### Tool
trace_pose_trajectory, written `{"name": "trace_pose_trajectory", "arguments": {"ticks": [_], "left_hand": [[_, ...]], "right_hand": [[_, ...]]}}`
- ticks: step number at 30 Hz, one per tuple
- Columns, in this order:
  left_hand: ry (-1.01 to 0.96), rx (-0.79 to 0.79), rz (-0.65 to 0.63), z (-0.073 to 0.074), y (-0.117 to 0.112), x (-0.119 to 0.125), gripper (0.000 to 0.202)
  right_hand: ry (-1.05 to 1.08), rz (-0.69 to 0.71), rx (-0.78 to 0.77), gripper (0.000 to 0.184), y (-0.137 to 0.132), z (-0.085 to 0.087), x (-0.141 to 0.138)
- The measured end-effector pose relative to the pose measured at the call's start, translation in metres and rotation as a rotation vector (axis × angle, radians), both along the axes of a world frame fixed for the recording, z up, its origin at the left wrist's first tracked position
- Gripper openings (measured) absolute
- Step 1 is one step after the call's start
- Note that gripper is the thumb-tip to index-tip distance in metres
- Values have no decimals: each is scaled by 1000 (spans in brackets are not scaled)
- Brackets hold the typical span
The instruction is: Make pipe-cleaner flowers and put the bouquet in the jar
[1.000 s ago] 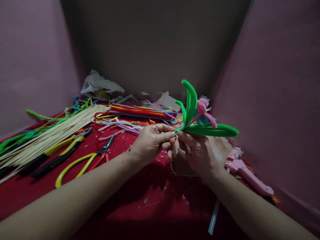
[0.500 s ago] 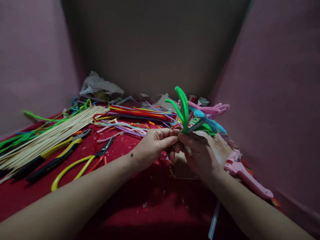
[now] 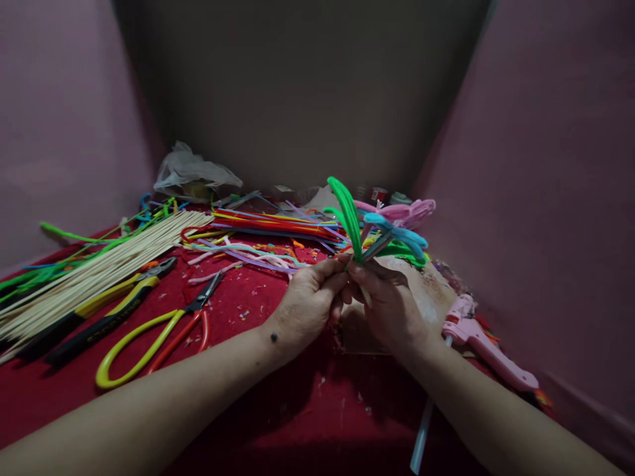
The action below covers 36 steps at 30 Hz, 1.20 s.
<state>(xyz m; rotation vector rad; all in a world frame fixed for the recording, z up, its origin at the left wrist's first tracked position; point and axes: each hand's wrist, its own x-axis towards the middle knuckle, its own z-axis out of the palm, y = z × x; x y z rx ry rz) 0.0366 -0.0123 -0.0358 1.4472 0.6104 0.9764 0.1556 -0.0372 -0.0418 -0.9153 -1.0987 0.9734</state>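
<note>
- Closely, my left hand [image 3: 303, 301] and right hand [image 3: 394, 307] pinch the green leaves [image 3: 350, 217] at their base, pink flower [image 3: 409, 211] just beyond.
- Joining seems in hand; next calls for steadiness.

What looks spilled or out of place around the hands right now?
Small scraps litter the red cloth, looking like untidied offcuts. At right, the pink glue gun lies on its side rather than standing. Nothing looks plainly damaged.

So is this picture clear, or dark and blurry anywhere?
Head view: dim overall, the dark backdrop nearly featureless; head view: soft shadows on the red cloth below the left hand and right hand; head view: scissors fairly crisp, but where hands meet the green loops is murky.
</note>
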Motion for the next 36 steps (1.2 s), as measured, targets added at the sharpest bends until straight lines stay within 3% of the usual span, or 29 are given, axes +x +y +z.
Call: {"name": "trace_pose_trajectory", "arguments": {"ticks": [3,7,11,17,28,36], "left_hand": [[-68,-86,-18,-4,1,3,17],[-156,-132,-65,-7,3,2,12],[-107,-51,14,-5,2,1,14],[-49,-20,102,-4,-2,4,16],[-115,-112,-136,-7,6,-1,20],[-159,-134,-67,-4,0,2,20]], "right_hand": [[-176,-102,65,18,-3,2,0],[-273,-108,95,23,-5,5,-1],[-41,-156,56,10,0,5,-4],[210,-51,6,10,5,4,-6],[318,55,-71,16,6,5,2],[374,219,-48,17,8,6,-1]]}}
